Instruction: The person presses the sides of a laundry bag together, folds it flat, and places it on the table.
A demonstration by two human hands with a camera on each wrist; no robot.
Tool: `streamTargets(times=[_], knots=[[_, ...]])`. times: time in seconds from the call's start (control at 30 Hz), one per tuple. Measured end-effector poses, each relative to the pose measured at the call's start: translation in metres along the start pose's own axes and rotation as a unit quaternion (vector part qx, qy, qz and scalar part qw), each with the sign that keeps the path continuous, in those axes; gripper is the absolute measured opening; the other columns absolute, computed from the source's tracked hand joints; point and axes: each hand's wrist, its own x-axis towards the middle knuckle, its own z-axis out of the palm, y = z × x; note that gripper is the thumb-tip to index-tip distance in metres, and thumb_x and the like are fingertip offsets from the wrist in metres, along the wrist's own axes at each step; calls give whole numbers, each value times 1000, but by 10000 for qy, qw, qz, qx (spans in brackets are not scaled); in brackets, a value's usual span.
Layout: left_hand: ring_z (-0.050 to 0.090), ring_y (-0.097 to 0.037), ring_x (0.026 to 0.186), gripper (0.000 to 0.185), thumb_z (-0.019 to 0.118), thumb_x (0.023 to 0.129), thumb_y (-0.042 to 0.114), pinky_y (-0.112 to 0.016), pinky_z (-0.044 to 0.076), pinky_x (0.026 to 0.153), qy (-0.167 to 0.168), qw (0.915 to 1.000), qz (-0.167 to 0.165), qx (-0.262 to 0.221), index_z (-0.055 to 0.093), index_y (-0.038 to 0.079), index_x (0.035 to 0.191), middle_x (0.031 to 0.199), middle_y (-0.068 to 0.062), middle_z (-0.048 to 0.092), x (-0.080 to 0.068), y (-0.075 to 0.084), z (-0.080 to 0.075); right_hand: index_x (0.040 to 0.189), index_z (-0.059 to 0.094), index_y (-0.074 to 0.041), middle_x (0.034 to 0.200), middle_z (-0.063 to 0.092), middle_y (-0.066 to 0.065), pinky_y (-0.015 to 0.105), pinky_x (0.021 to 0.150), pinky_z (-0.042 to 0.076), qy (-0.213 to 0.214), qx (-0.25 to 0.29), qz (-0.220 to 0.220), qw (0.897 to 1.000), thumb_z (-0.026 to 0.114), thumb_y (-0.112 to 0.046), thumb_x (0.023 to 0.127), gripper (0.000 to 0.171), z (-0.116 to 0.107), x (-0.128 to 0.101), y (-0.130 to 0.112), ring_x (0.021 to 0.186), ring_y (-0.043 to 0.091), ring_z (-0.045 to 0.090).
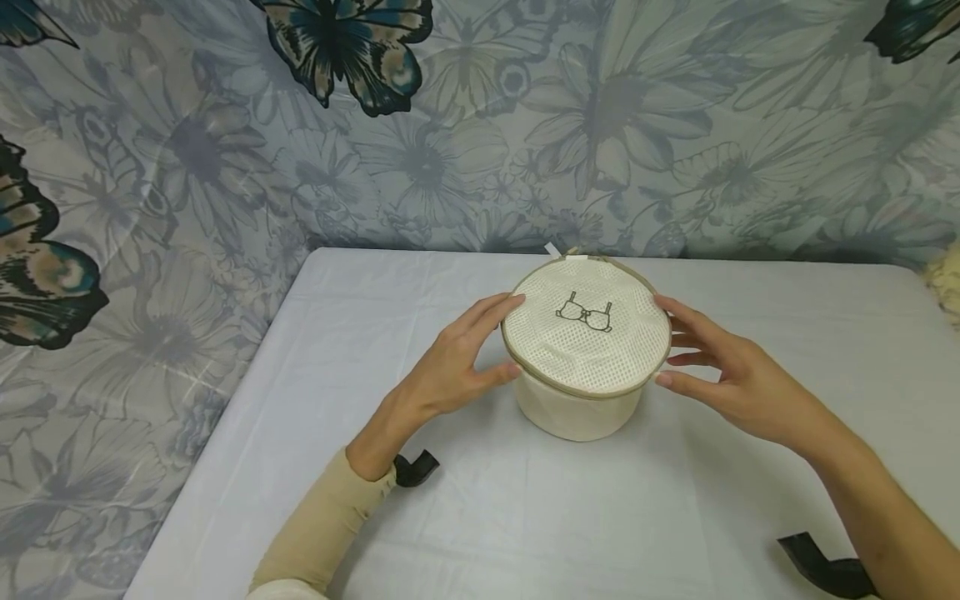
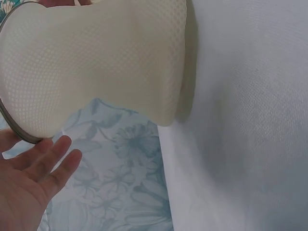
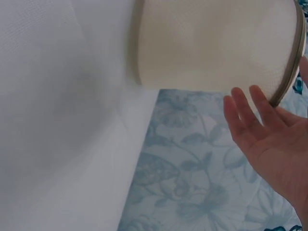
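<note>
A cream cylindrical mesh laundry bag stands upright on the white-covered table. Its round lid faces up, with a dark line drawing like a bra and a zipper around the rim. On the left side of the rim rest the fingertips of my left hand, thumb close to the front edge. My right hand has its fingers along the right side of the rim, its thumb lower. Both wrist views show the fingers mostly extended beside the mesh wall and the zipper edge.
A white cloth covers the table, and grey floral fabric with butterflies hangs behind it. Black wrist straps show near the forearms. Something yellowish shows at the far right edge.
</note>
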Motion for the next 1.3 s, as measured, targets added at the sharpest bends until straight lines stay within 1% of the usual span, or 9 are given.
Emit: streamTargets(times=[0.17, 0.3, 0.4, 0.47, 0.6, 0.7, 0.9, 1.03, 1.3], knots=[[48, -19, 131, 88, 38, 93, 74, -27, 45, 103, -12, 9998, -35, -188, 31, 13, 156, 154, -8, 36, 1, 0, 3, 157, 30, -25, 139, 54, 8, 13, 80, 50, 136, 93, -63, 9998, 74, -7, 90, 82, 1, 1, 2, 114, -12, 50], [47, -18, 132, 88, 40, 93, 73, -26, 45, 102, 5, 9996, -26, -272, 30, 12, 156, 154, -8, 36, 1, -1, 6, 155, 33, -23, 131, 59, 0, 11, 81, 49, 237, 198, -81, 9995, 74, -4, 89, 79, 3, 1, 4, 112, -8, 55], [46, -19, 133, 89, 41, 93, 72, -26, 46, 102, -2, 9995, -21, -328, 30, 11, 156, 155, -8, 36, 2, -2, 8, 155, 33, -22, 130, 60, -3, 11, 82, 50, 284, 300, -72, 9991, 75, -3, 88, 82, 6, 1, 5, 110, -6, 57], [46, -19, 134, 90, 40, 93, 73, -26, 46, 102, -22, 9994, -20, -356, 29, 11, 157, 155, -9, 35, 2, -2, 9, 156, 32, -22, 130, 61, 0, 11, 83, 49, 308, 351, -71, 9989, 77, -3, 86, 85, 7, 2, 6, 109, -5, 58], [44, -19, 135, 91, 39, 92, 74, -26, 46, 101, -73, 9992, -27, -392, 28, 11, 157, 155, -9, 34, 1, -2, 10, 158, 30, -24, 132, 61, 13, 9, 87, 46, 363, 333, -30, 9988, 80, -4, 83, 92, 11, 3, 9, 110, -9, 56], [42, -19, 137, 91, 39, 92, 74, -26, 47, 101, -112, 9990, -48, -436, 27, 11, 157, 156, -8, 34, 1, -3, 11, 159, 27, -25, 131, 61, 18, 7, 88, 44, 361, 340, 37, 9988, 81, -6, 82, 96, 13, 3, 12, 107, -10, 56], [41, -16, 138, 91, 39, 92, 74, -27, 48, 99, -162, 9988, -115, -439, 26, 14, 158, 157, -5, 34, 2, -3, 12, 160, 23, -21, 128, 63, 20, 8, 87, 46, 335, 349, 68, 9988, 83, -4, 80, 101, 15, 3, 16, 102, -7, 61], [42, -16, 137, 91, 40, 92, 74, -27, 48, 98, -175, 9986, -134, -481, 25, 14, 158, 157, -5, 33, 3, -3, 13, 159, 24, -21, 129, 61, 19, 11, 89, 47, 363, 465, -13, 9983, 83, 0, 78, 102, 16, 5, 18, 106, -7, 59], [48, -16, 129, 90, 39, 92, 74, -29, 50, 95, -247, 9979, -233, -560, 24, 14, 159, 158, -4, 32, 4, -3, 16, 158, 27, -19, 147, 42, 20, 10, 88, 48, 379, 813, 107, 9959, 84, 0, 77, 100, 17, 6, 22, 110, -7, 55]])
